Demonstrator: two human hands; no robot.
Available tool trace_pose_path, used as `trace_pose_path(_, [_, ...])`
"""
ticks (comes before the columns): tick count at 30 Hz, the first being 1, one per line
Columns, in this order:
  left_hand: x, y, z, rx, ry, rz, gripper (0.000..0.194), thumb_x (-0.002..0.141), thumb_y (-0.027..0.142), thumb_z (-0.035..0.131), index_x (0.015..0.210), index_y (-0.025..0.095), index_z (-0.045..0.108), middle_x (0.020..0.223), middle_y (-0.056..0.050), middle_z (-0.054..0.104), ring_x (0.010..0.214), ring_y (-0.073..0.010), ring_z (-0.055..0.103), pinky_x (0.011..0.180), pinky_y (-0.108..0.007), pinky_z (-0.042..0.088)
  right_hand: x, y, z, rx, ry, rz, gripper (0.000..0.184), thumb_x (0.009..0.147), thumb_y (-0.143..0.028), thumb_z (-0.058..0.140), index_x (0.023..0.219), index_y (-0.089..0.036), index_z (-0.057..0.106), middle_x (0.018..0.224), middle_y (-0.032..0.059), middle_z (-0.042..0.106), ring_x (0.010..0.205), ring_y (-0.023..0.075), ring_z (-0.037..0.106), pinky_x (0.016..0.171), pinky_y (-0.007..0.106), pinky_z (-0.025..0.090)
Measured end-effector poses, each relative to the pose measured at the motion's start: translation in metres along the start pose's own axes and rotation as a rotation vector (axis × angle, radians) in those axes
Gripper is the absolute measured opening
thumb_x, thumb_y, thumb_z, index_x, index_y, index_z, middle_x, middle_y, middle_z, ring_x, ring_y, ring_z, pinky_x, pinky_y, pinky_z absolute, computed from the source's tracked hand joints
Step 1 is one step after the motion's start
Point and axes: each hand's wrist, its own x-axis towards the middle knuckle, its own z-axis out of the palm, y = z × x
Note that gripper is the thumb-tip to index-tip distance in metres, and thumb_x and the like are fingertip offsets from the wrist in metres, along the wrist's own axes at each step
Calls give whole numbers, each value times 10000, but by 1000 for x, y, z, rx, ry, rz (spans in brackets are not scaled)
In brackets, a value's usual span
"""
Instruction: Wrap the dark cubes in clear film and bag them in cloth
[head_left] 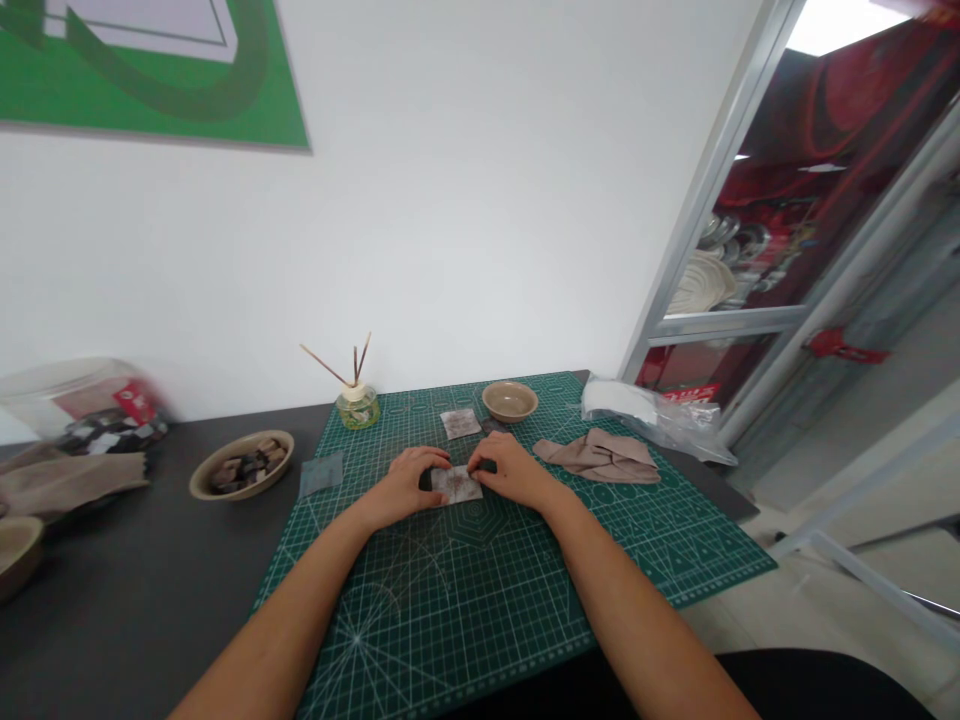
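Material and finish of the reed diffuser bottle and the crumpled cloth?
Reed diffuser bottle: likely clear glass, glossy; yellow-green contents show through, though clear plastic is possible.
Crumpled cloth: woven or knit fabric, matte; soft folds, weave too small to tell.

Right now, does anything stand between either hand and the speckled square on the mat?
Nothing visible does. The left hand has its fingers at the left side of the speckled square, the right hand at the right. The round bowl sits beyond them, outside both gaps.
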Motion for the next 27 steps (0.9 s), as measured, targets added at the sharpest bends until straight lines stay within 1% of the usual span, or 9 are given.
trace_pose_path(5, [0,2,-1,3,-6,-15,398,692,241,718,1083,238,642,1285,-48,586,1238,-272,471,1085,-440,305,2,-4,5,75,2,9,107,768,-69,668,793,-173,678,822,18,688,865,169,573,826,310,409])
trace_pose_path(9, [0,2,-1,-5,-9,-18,400,694,246,717,1087,238,641,1302,-54,575,1249,-275,464,1089,-438,306,2,-3,4,51,-16,16,108,774,-60,656,789,-166,668,817,25,675,868,175,563,826,315,412])
trace_pose_path(12, [0,1,-1,-10,-10,-6,394,700,266,713,1087,251,639,1306,-46,575,1249,-278,466,1087,-446,308,-1,1,0,49,-6,38,182,780,-53,648,915,-170,679,838,31,678,866,176,563,816,317,422])
trace_pose_path(14, [0,0,0,-8,-8,1,402,697,267,715,1091,249,638,1303,-44,577,1242,-276,471,1083,-442,311,-1,1,2,61,-12,16,241,788,-53,644,991,-179,679,872,35,688,884,176,567,830,321,424])
trace_pose_path(15, [1,0,0,-3,-7,1,403,695,265,717,1090,249,639,1298,-44,581,1237,-274,474,1081,-438,313,0,1,3,65,-23,-11,241,795,-56,641,996,-181,685,887,38,692,898,176,568,843,324,422])
trace_pose_path(17, [1,0,0,8,-5,-4,394,695,263,716,1082,250,643,1285,-42,588,1228,-273,479,1075,-435,316,3,-1,7,71,-49,-64,205,803,-64,640,961,-180,701,915,44,696,922,174,572,877,328,414])
trace_pose_path(19, [1,1,0,13,-6,-8,387,697,260,715,1077,251,646,1280,-40,591,1227,-272,480,1076,-435,314,5,-2,9,63,-58,-78,181,800,-66,646,926,-177,713,909,47,697,918,173,576,879,327,414])
trace_pose_path(25, [0,4,-1,2,-24,-36,406,692,240,726,1087,232,633,1306,-50,573,1261,-272,452,1096,-444,289,-1,5,-2,43,-27,-2,187,755,-42,664,877,-178,707,834,22,703,858,177,580,831,323,426])
trace_pose_path(27, [0,4,-2,1,-22,-35,409,691,236,729,1087,226,630,1307,-53,571,1262,-271,450,1097,-440,288,-3,5,-3,48,-22,3,183,753,-39,659,865,-176,701,827,21,699,859,179,575,826,320,432])
